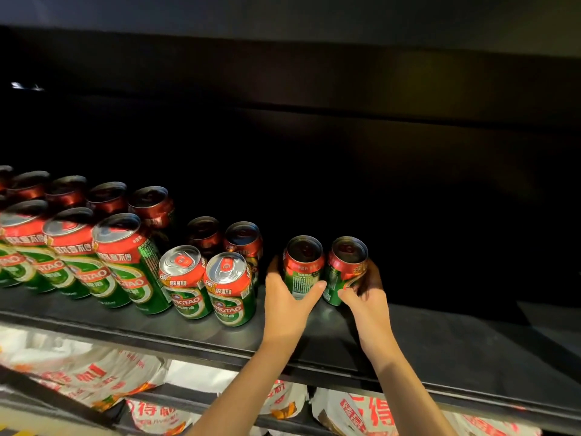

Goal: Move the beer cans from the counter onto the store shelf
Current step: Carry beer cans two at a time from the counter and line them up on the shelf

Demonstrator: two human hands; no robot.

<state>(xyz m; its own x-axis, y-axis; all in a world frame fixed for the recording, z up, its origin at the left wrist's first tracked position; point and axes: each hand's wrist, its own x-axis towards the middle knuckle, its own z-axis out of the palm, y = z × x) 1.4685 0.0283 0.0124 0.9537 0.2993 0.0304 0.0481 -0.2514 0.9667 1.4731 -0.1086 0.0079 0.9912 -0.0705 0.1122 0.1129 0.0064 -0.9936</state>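
Note:
Two green-and-red beer cans stand side by side on the dark store shelf. My left hand grips the left can, thumb across its front. My right hand grips the right can, fingers curled round its far side. Both cans stand upright, deep on the shelf. To their left stand two short cans at the front with two more behind. Further left, several taller cans fill two rows.
The shelf's right half is bare and dark, under a black upper shelf. The shelf's front lip runs across below my wrists. On the lower shelf lie white snack bags with red print.

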